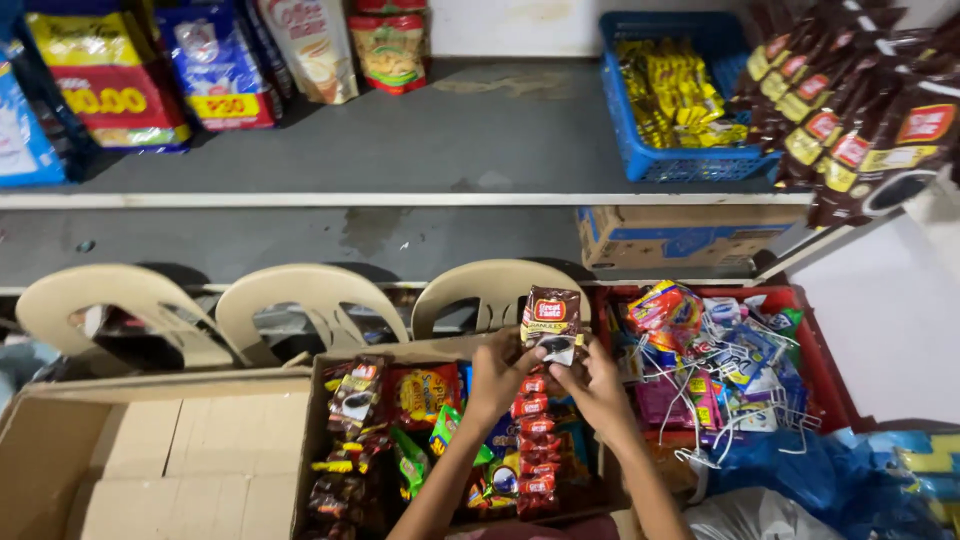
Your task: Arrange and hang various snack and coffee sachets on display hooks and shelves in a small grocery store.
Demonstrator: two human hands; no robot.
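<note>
Both hands were raised over an open cardboard box of snacks [345, 360], pinching one strip of brown sachets [551, 322] between them. The left hand [500, 372] gripped the strip's lower left edge with closed fingers; the right hand [598, 385] held the lower right corner, thumb and fingertips closed on it. The top sachet stood upright, its long axis near vertical with only a slight tilt, top edge pointing away from the person toward the shelves and its printed face toward the camera. Below the hands the rest of the strip, a chain of red and brown sachets [533, 440], hung down into the box, running toward the person.

Left of the hands, inside the same box, lay a red snack pack [424, 392] and dark sachet strips [352, 400]. Further left sat an open, bare cardboard box [150, 450]. Just right of the hands stood a red crate [815, 340] heaped with small packets and white wire hooks. Beyond the hands were three beige plastic chair backs [305, 300], then a grey shelf [400, 140] carrying a blue basket [625, 130] of yellow packets. Brown sachets [850, 110] hung far up to the right.
</note>
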